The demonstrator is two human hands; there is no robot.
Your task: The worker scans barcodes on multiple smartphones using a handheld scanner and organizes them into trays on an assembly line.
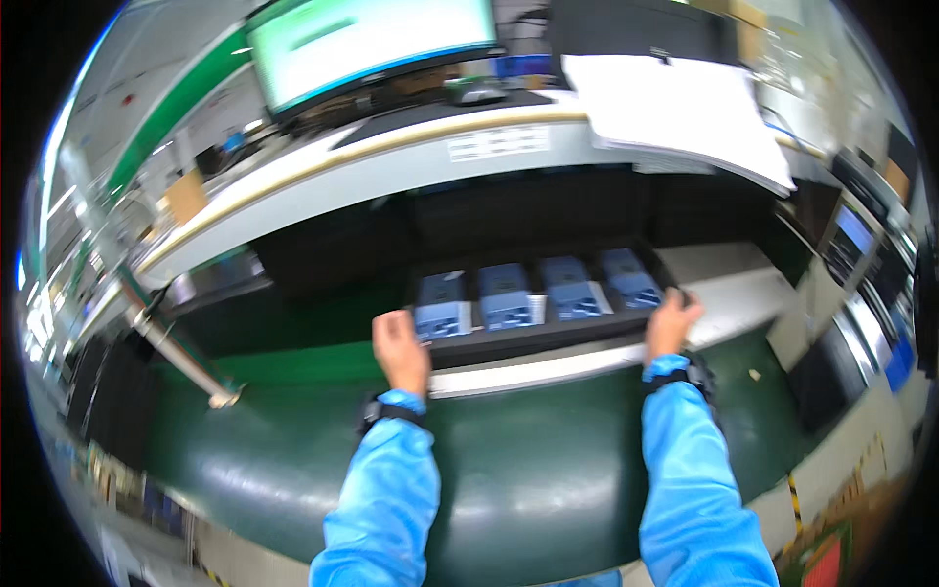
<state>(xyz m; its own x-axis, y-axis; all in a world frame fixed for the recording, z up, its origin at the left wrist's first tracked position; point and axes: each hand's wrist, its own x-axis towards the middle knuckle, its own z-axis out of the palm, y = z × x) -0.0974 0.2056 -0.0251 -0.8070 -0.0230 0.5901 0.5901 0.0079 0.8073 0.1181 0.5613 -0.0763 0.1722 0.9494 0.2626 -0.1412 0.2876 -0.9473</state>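
Black tray (548, 339) of blue boxes (505, 291) on metal plate (729, 279) below desk (362, 178); long axis left to right, right end slightly farther. Forearms (386, 499) reach forward; left hand (402, 350), right hand (671, 323) curled closed on its ends.

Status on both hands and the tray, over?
Left hand at left end of black tray, right hand at right end. Four blue packages inside. No obstruction visible.

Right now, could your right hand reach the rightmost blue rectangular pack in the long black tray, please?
Probably yes: the right hand is at the black tray, and nothing visibly covers the blue pack.
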